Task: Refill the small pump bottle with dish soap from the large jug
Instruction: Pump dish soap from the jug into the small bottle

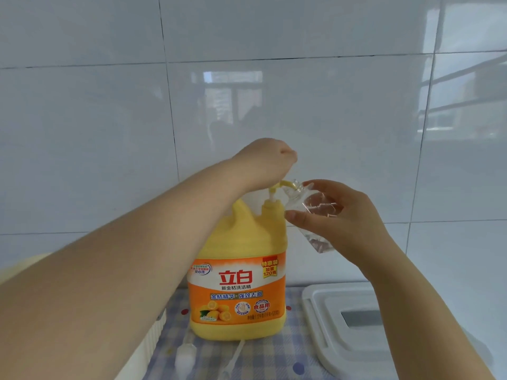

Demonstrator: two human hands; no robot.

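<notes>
I'm mid-fill: my left hand (270,157), clenched, presses the pump (279,186) atop the large jug (241,270) on the counter (296,297), while at 3 o'clock my right hand (340,218) grasps the tilted small bottle (315,212), mouth at the spout; next, I judge, steady repeated pumping.

jug (241,270) – yellow, orange label | bottle (310,212) – clear | cloth (296,349) – blue-white check

One yellow jug (238,270), one clear bottle (310,215), one loose pump (186,355), two hands (267,163)
</notes>
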